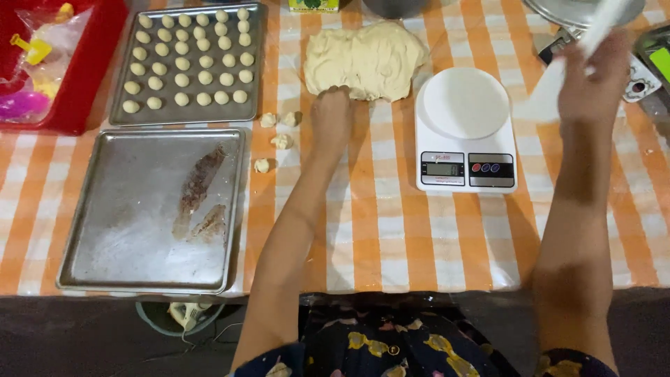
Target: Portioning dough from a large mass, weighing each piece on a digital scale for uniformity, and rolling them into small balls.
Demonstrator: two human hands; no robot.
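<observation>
A large mass of pale cream dough (366, 59) lies on the orange-and-white checked cloth, at the far middle of the table, just left of the scale. It is flattened and uneven, with a folded, rumpled surface and ragged edges. Its near edge is pinched by the left hand (331, 115), fingers closed on it. A white scraper (558, 80), flat and pale, blurred in the view, is gripped in the raised right hand (593, 80), above the table, well apart from the dough.
</observation>
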